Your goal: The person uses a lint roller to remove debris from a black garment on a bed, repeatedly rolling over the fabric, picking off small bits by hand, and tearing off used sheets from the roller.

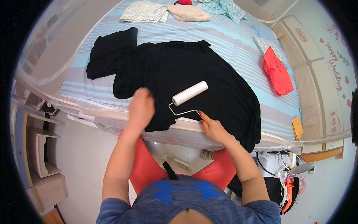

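Observation:
A black garment [164,63] lies spread over the bed, with one sleeve-like part out to the left and its lower side hanging over the near edge. My right hand [214,128] is closed round the handle of a lint roller. The white sticky cylinder of the lint roller [190,93] rests on or just above the black cloth, slanting up to the right; its bent wire frame runs back to my fingers. My left hand [141,108] is over the garment's near left edge. Motion smears its fingers, so whether it grips the cloth is unclear.
Striped blue and grey bedding [231,56] covers the bed. Folded cloths [145,12] lie at the far side, a red bag [276,72] and a yellow cloth [297,127] to the right. Mosquito netting [59,44] hangs at the left. Cables and a white box [265,164] stand at lower right.

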### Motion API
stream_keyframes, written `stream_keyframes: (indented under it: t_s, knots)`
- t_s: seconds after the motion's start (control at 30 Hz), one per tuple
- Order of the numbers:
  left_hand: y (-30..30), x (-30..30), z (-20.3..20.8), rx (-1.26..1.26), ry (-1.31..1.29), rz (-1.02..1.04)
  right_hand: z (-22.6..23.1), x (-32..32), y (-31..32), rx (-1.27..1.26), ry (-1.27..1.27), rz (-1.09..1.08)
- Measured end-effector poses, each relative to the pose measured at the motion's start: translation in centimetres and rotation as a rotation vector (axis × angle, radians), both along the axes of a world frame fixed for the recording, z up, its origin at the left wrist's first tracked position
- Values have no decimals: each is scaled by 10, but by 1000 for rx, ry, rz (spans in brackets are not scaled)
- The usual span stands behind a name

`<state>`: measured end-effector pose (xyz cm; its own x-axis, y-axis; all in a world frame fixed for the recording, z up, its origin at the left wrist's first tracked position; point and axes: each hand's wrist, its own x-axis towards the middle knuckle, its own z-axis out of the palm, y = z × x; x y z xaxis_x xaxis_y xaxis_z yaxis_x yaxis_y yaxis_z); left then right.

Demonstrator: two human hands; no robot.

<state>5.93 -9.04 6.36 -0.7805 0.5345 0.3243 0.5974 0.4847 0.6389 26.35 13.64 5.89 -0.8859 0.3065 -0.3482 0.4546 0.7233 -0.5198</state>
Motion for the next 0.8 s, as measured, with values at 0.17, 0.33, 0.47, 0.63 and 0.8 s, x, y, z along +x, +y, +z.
stream_keyframes:
  t_s: [0.17,0.33,0.47,0.63,0.8]
  knots:
    - [43,-56,-74,-442,366,3,5,-9,0,-19,45,39]
    - [-5,-71,-81,-410,351,183,7,-87,-13,56,84,96]
    - [10,-69,-83,-400,353,151,-16,-110,-5,56,162,24]
    - [4,-72,-90,-433,367,222,10,0,-9,-53,89,22]
    - [6,-76,-86,-433,396,225,44,84,-16,-143,-44,-59]
